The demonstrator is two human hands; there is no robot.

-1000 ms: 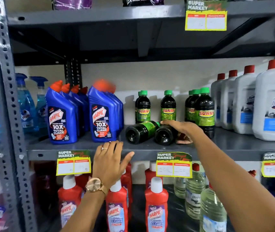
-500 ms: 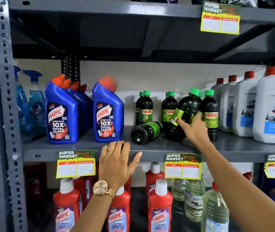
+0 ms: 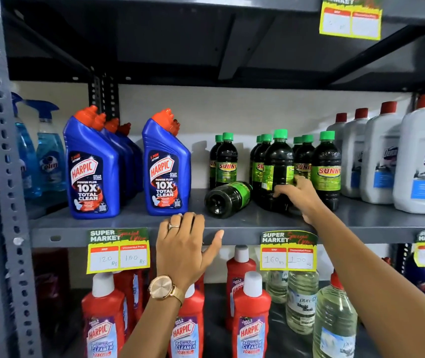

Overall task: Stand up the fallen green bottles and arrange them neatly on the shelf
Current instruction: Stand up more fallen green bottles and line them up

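Dark green-capped Sunny bottles stand in short rows on the grey middle shelf (image 3: 134, 229). My right hand (image 3: 299, 196) grips one upright bottle (image 3: 278, 164) low on its body at the front of the middle row. One more green bottle (image 3: 228, 198) lies on its side just left of it, base toward me. A standing pair of green bottles (image 3: 225, 161) is behind the fallen one; another row (image 3: 326, 169) stands to the right. My left hand (image 3: 184, 245) rests with spread fingers on the shelf's front edge, holding nothing.
Blue Harpic bottles (image 3: 166, 167) stand left of the green ones, blue spray bottles (image 3: 48, 151) farther left. White red-capped jugs (image 3: 423, 156) fill the right end. Price tags (image 3: 287, 250) hang from the shelf edge. Red Harpic bottles (image 3: 251, 316) and clear bottles (image 3: 334, 316) stand below.
My right hand has lifted one of the two fallen green bottles from lying to upright in the middle row. The other fallen bottle has stayed put. The left hand has barely moved.
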